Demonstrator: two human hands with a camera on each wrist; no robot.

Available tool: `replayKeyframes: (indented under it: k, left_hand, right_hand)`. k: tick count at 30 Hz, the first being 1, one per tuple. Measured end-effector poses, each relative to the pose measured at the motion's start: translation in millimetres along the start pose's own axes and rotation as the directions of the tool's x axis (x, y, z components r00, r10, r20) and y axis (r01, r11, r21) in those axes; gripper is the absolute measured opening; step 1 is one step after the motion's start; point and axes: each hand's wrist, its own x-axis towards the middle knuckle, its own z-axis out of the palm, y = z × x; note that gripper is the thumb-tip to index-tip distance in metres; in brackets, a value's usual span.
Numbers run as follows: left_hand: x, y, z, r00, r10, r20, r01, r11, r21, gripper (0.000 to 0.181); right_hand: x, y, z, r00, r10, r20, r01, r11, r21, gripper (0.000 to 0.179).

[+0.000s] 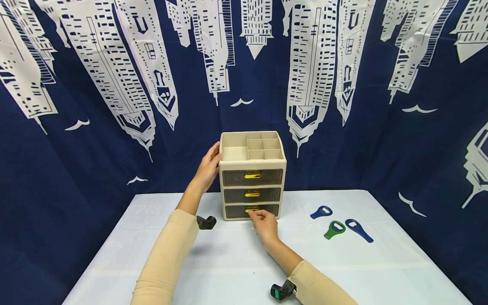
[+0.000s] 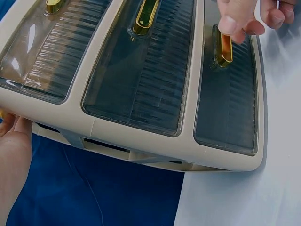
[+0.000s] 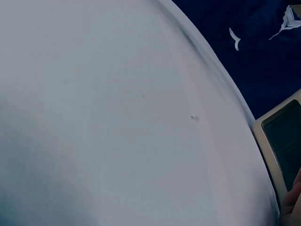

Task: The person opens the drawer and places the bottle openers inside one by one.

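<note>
A beige desktop organizer stands upright, with three dark see-through drawers and a divided open top. My left hand rests against its upper left side, with the thumb at the top front edge. In the left wrist view, part of that hand shows beside the side wall. At the bottom drawer, my right hand pinches the gold drawer handle between thumb and finger. All three drawers sit flush in the frame. Only a sliver of the right hand appears in the right wrist view.
On the table, to the right, lie a blue bottle opener, a green bottle opener and a longer blue bottle opener. A dark blue curtain with white buildings hangs behind the organizer.
</note>
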Motion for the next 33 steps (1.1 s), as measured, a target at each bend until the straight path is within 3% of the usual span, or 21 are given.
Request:
replayKeyframes:
  k: [4, 8, 23, 33]
  left_hand:
    - [-0.9, 0.5, 0.6, 1.0, -0.006, 0.003, 0.006, 1.0, 0.018, 0.055]
    - [-1.7, 1.2, 1.2, 1.0, -0.008, 0.008, 0.008, 1.0, 0.024, 0.055]
    - [-1.8, 2.5, 1.4, 1.0, -0.003, 0.012, 0.003, 0.999, 0.037, 0.056]
    - [-2.4, 1.9, -0.3, 1.0, 0.004, 0.007, -0.004, 0.999, 0.036, 0.056]
  right_hand:
    - [0.9, 1, 0, 0.998, 0.008, -0.054, -0.014, 0.994, -0.105, 0.03]
    - [4.0, 0, 1, 0.996, 0.003, -0.086, -0.015, 0.989, -0.146, 0.032]
    - [9.3, -2, 6, 0.982, 0.069, -0.178, -0.093, 0.987, -0.13, 0.029]
    - [2.1, 2, 3, 0.986, 0.07, -0.15, -0.087, 0.99, -0.108, 0.031]
